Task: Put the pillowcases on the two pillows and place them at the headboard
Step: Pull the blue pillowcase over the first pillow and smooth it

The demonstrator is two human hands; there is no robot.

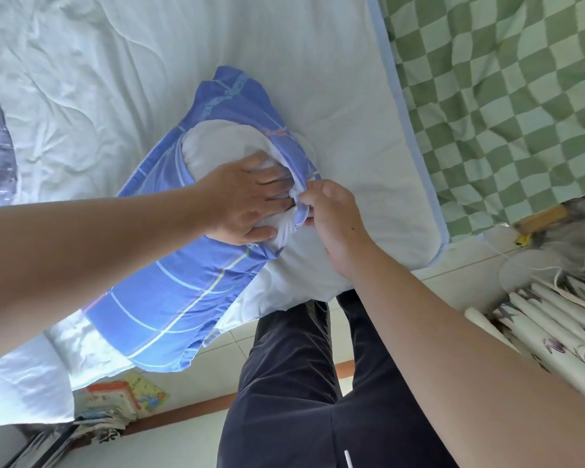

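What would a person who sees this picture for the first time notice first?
In the middle, the two hands meet at the open end of a blue pillowcase where the white pillow shows. The left hand presses flat on the pillow, and the right hand pinches the case's edge. Both lie on a white quilt, and a green checked blanket fills the upper right.

Head view, close, down onto bed (318, 96)

Bare forearms (81, 251); dark navy trousers (284, 383), small white mark.
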